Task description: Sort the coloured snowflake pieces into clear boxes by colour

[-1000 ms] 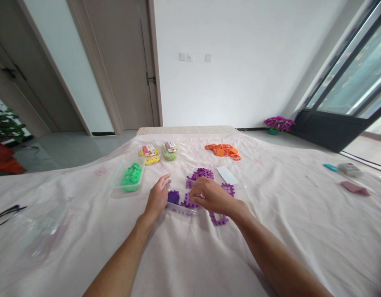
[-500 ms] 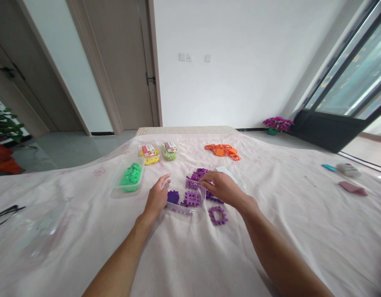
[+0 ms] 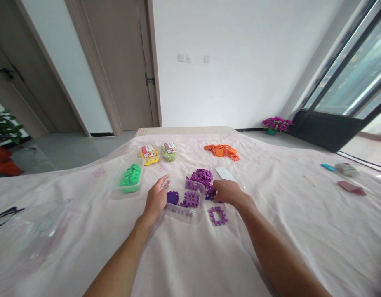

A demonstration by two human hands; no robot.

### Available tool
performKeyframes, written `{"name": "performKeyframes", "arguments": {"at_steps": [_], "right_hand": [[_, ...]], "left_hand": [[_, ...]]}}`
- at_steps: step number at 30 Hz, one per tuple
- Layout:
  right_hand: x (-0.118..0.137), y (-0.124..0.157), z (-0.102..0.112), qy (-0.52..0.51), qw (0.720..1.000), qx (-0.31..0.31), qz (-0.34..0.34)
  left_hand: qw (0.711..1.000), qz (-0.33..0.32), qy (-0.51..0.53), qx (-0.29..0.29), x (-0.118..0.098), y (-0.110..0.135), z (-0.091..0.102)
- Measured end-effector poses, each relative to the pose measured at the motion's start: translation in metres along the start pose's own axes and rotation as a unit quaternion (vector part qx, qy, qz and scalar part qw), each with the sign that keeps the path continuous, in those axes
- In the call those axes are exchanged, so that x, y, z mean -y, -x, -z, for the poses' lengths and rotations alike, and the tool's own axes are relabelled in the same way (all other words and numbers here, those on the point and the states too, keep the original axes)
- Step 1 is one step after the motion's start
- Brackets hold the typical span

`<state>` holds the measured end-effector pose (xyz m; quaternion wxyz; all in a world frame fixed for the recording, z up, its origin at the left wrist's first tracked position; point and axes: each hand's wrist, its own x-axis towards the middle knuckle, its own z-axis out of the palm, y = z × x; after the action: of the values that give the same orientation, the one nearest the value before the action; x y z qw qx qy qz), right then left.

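Observation:
A clear plastic box [image 3: 184, 212] lies on the pale pink sheet [image 3: 184, 255] with purple interlocking pieces [image 3: 191, 199] inside it. My left hand [image 3: 156, 199] holds the box's left end, fingers curled round its rim. My right hand [image 3: 228, 192] rests just right of the box, fingers closed over loose purple pieces [image 3: 210, 194] on the sheet. More purple pieces [image 3: 202, 176] are heaped behind the box. One purple square frame piece [image 3: 218, 215] lies alone in front of my right hand.
A clear box of green pieces [image 3: 130, 177] stands at the left. Two small lidded boxes, yellow [image 3: 149, 153] and light green [image 3: 169, 151], sit further back. An orange heap [image 3: 222, 151] and a white card [image 3: 225, 174] lie beyond. Small items [image 3: 345, 169] lie far right.
My right hand left the box, reached back to the purple heap, then came down to the right of the box over loose pieces. The left hand stayed on the box.

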<state>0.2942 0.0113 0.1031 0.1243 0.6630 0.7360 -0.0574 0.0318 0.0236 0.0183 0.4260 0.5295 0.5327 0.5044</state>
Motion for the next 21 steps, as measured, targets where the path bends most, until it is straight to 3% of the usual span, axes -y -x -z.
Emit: {"name": "performKeyframes", "arguments": {"at_steps": [6, 11, 14, 18, 21], "right_hand": [[-0.012, 0.004, 0.006, -0.034, 0.999, -0.025, 0.012], [-0.015, 0.017, 0.027, -0.105, 0.985, -0.133, 0.017], [-0.005, 0.024, 0.033, -0.200, 0.955, -0.203, 0.078], [0.020, 0.026, 0.027, -0.271, 0.927, -0.186, 0.179], [0.039, 0.024, 0.017, -0.237, 0.934, -0.182, 0.197]], "left_hand": [[1.000, 0.000, -0.002, 0.001, 0.001, -0.001, 0.000], [1.000, -0.002, -0.012, -0.002, 0.003, -0.002, 0.000], [1.000, 0.002, -0.016, -0.005, 0.003, -0.002, 0.000], [1.000, -0.001, -0.021, -0.001, 0.001, 0.000, 0.000], [1.000, -0.007, -0.029, -0.001, 0.000, 0.001, -0.002]]}}
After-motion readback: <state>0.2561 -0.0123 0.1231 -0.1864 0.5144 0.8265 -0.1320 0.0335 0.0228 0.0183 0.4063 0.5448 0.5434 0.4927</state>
